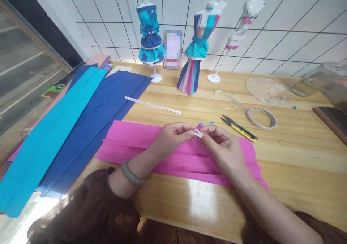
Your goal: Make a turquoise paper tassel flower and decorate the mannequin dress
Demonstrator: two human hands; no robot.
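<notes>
My left hand (pixel 173 135) and my right hand (pixel 223 144) meet above the pink paper (pixel 135 143). Between their fingertips is a small white piece (pixel 198 133), with a tiny pink and blue piece (pixel 200 126) just behind it. Both hands are pinched on the white piece. The pink sheet lies flat across the wooden table, partly covered by my forearms. Yellow thread snips (pixel 240 129) rest beside my right hand, blades pointing up and left. A few blue scraps (pixel 211 123) lie just beyond my fingertips.
Blue paper (pixel 100 103) and turquoise paper (pixel 56 128) lie at left. A white strip (pixel 153 105) and tape roll (pixel 262 118) are on the table (pixel 298 157). Mannequins in a blue dress (pixel 150 38), a striped dress (pixel 193 60) and a white outfit (pixel 244 24) stand behind, near a phone (pixel 173 49).
</notes>
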